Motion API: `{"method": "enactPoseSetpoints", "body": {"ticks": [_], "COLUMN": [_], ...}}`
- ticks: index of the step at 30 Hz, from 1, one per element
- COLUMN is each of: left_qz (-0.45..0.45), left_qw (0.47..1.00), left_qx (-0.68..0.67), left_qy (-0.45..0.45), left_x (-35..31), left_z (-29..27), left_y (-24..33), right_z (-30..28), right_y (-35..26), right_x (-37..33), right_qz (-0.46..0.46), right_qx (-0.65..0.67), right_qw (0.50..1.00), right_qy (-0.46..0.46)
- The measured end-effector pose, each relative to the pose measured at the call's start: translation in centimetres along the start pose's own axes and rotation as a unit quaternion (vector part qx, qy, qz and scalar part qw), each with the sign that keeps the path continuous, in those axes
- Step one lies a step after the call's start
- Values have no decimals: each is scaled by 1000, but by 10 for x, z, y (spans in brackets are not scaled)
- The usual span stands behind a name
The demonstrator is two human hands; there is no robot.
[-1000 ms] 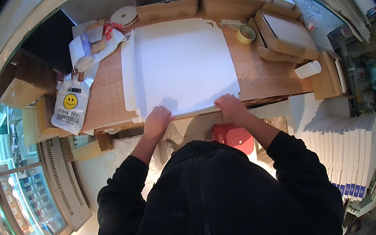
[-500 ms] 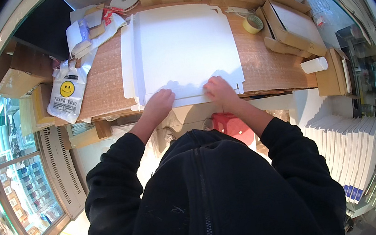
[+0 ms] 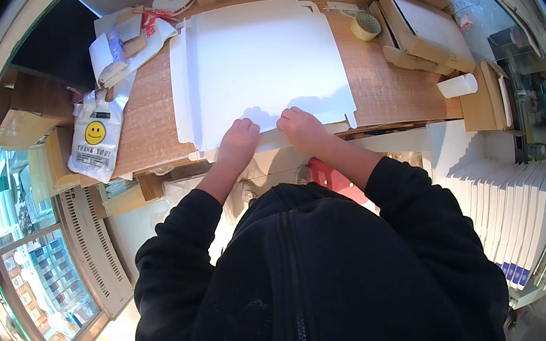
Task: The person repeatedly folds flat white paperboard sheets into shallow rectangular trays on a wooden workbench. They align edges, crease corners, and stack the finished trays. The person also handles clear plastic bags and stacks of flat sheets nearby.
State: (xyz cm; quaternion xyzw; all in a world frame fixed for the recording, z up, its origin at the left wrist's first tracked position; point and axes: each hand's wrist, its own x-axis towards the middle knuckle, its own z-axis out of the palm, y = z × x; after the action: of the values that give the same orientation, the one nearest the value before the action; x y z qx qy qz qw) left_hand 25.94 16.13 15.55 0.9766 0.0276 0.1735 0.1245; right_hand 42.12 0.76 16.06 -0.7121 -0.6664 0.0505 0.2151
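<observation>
A large white cardboard sheet, with narrow creased flaps along its sides, lies flat on the brown wooden table. My left hand and my right hand are close together at the middle of its near edge. Both have their fingers curled, closed over the strip along that edge. The thumbs are partly hidden. Notched corners show on the sheet's right side, and a long crease runs down near its left side.
Left of the sheet lies a white plastic bag with a yellow smiley. A tape roll, an open cardboard box and a white cup are on the right. Several white panels stand upright below right.
My hands have come closer together along the near edge, the right one moving left and the left one slightly right. The view has shifted a little.
</observation>
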Motion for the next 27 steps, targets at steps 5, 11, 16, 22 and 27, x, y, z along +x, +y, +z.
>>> {"method": "enactPoseSetpoints", "body": {"ticks": [5, 11, 16, 22, 27], "left_qz": [-189, -217, -220, -237, -304], "left_qw": [965, 963, 942, 958, 943], "left_qx": [-16, 84, -61, -61, -33], "left_qy": [-180, -137, -247, -149, -133], "left_x": [-8, 27, 46, 37, 17], "left_z": [-23, -23, -4, 9, 2], "left_y": [-32, -30, 8, 4, -22], "right_z": [-29, -37, -50, 7, -1], "right_y": [28, 54, 43, -15, 32], "right_x": [-14, 29, 35, 38, 2], "right_qz": [127, 263, 269, 245, 219], "right_qx": [-21, -102, -47, 0, -37], "right_qw": [984, 945, 931, 967, 975], "right_qy": [-124, -167, -240, -71, 4]}}
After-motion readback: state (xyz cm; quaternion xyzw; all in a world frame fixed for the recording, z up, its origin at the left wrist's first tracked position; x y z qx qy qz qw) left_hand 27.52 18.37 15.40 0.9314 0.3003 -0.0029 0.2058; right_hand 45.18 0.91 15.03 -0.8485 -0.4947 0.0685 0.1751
